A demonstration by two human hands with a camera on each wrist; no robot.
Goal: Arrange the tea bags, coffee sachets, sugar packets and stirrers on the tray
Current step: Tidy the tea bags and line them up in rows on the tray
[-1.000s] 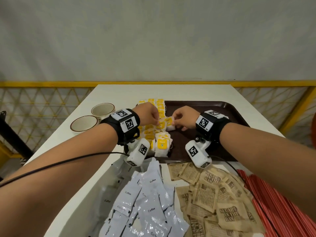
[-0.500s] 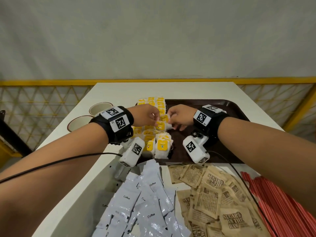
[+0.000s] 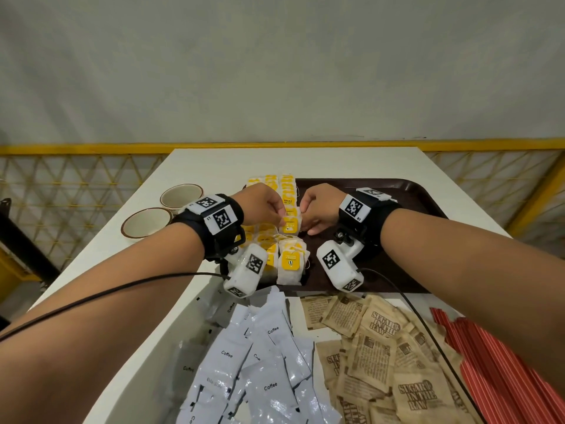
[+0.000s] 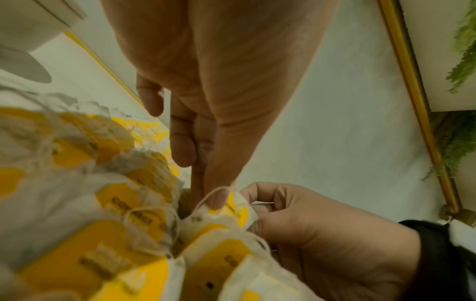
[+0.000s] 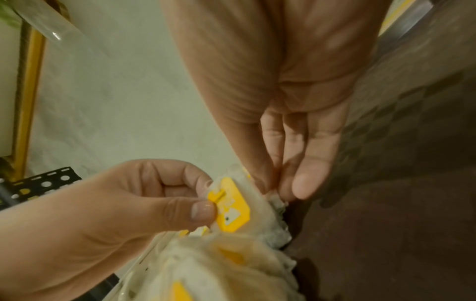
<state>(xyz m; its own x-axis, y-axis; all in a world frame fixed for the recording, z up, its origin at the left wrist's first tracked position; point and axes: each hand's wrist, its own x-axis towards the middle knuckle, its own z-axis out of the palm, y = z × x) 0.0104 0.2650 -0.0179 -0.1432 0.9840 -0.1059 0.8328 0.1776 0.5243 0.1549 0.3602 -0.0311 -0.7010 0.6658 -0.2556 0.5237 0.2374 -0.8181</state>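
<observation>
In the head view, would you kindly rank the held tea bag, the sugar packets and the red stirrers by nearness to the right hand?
1. Tea bag, pinched by the right hand.
2. Sugar packets, on the table below the wrist.
3. Red stirrers, at the lower right edge.

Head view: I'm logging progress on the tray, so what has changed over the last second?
Little: both hands, left hand and right hand, still pinch one yellow-tagged paper tea bag between them over the dark brown plastic tray, barely shifted. The tea-bag rows, grey coffee sachets, brown sugar packets and red stirrers lie as before.
</observation>
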